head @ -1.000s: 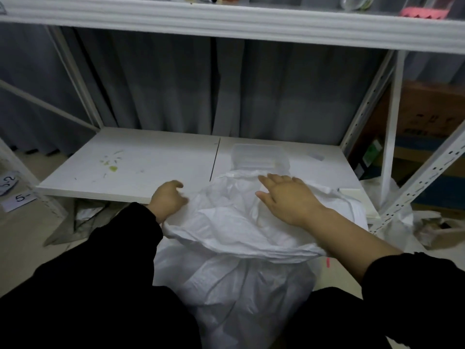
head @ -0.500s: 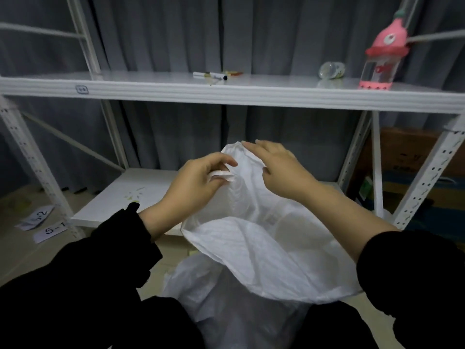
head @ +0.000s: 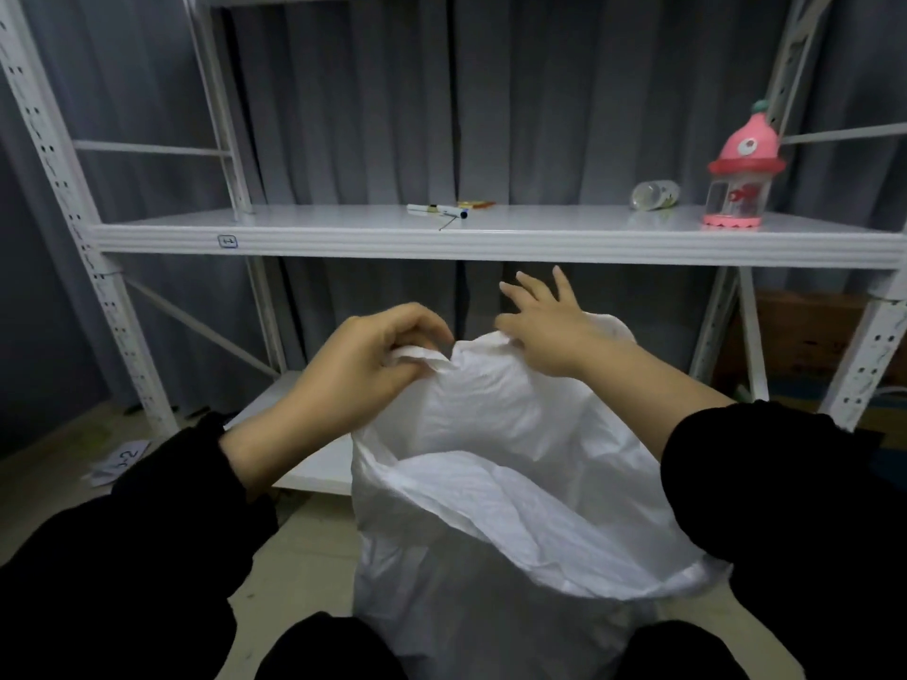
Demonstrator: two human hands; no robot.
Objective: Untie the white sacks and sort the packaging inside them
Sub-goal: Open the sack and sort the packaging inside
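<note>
A white metal shelving rack with perforated uprights fills the view, standing in front of a grey pleated curtain. Below its middle shelf, in the foreground, a large white sack of crinkled woven plastic stands on the floor between the person's knees. Its mouth is lifted and hangs slack; whatever lies inside is hidden by folds of the fabric. The left hand is closed on a bunched corner of the sack's rim, pinching it between thumb and fingers. The right hand has its fingers spread wide, its thumb and palm resting on the rim beside the left. Black sleeves cover both forearms. On the middle shelf stand a pink, dome-topped clear bottle, a clear bottle lying on its side just beside it, and a marker pen near the centre.
</note>
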